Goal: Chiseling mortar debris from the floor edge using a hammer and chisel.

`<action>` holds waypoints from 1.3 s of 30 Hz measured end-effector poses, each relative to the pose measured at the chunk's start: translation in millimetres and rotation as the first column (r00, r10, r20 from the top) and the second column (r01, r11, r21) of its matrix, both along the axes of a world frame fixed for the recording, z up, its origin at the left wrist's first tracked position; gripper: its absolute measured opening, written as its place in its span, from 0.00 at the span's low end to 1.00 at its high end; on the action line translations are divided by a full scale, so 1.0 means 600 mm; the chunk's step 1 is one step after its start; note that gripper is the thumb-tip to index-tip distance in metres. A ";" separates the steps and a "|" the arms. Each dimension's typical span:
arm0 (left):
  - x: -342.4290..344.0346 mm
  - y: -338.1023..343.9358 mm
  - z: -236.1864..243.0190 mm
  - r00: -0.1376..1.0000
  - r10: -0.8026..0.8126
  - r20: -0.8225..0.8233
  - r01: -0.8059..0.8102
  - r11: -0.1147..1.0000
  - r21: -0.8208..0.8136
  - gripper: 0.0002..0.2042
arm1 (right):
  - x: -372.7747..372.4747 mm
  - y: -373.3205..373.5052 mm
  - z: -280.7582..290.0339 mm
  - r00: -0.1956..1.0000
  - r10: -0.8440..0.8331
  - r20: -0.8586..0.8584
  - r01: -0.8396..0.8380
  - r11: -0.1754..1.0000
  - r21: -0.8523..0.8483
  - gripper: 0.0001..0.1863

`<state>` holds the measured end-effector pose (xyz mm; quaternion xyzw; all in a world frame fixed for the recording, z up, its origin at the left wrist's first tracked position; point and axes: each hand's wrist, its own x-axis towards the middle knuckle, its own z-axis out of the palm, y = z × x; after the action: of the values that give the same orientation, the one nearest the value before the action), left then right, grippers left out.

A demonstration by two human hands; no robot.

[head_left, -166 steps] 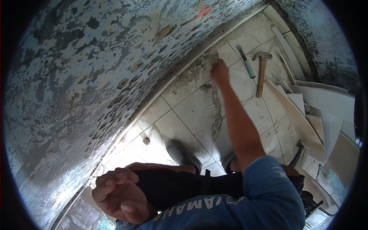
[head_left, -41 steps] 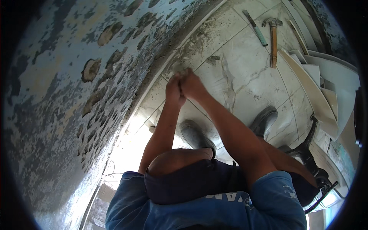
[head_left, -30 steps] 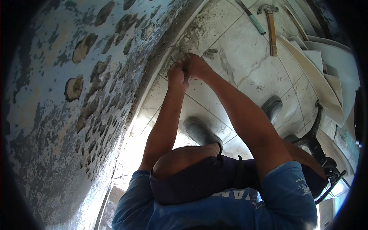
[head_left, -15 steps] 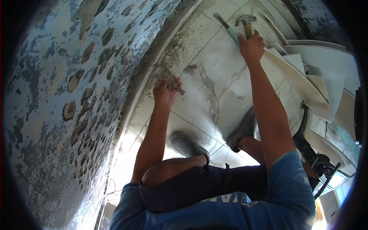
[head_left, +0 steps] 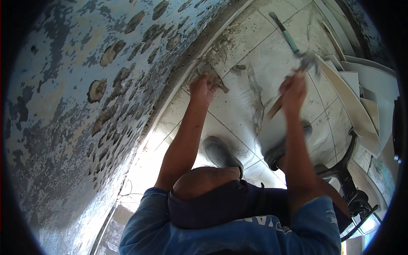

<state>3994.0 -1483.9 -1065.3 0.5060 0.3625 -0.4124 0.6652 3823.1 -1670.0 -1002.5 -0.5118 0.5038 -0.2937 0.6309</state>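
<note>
A claw hammer is in my right hand, closed round its wooden handle. Hammer and hand are blurred, raised over the floor, with the head pointing away from me. By the foot of the wall my left hand has its thumb against a grey-brown, dirt-coated flat piece with a narrow end. The fingers curl beside it; its kind is not clear. Farther off, a tool with a green handle and a dark blade lies on the tiles.
On my left rises a wall with peeling blue paint and chipped pits. White floor tiles carry dust and crumbs. Pale cut boards are stacked at right, near a black metal stand. My shoes rest on the tiles.
My right hand has taken up the hammer from beside the green-handled tool and brought it closer to me. The left hand stays near the wall. The view has shifted.
</note>
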 end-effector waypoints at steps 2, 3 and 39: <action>0.000 -0.003 -0.003 0.999 0.004 -0.045 -0.003 1.000 0.011 0.11 | -0.007 0.119 0.014 0.999 -0.032 -0.038 0.039 0.977 0.208 0.18; -0.001 -0.004 -0.005 0.999 0.019 -0.033 -0.020 1.000 -0.004 0.10 | -0.005 0.164 0.016 0.997 0.020 -0.073 -0.002 0.971 0.238 0.19; -0.003 0.000 -0.019 1.000 -0.004 0.010 0.005 0.998 -0.069 0.13 | 0.055 0.310 -0.010 0.971 -0.240 0.003 0.195 0.798 0.571 0.13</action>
<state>3992.2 -1484.1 -1076.7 0.4856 0.3435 -0.4237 0.6831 3856.3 -1484.1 -1008.6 -0.2287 0.5993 -0.2205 0.7348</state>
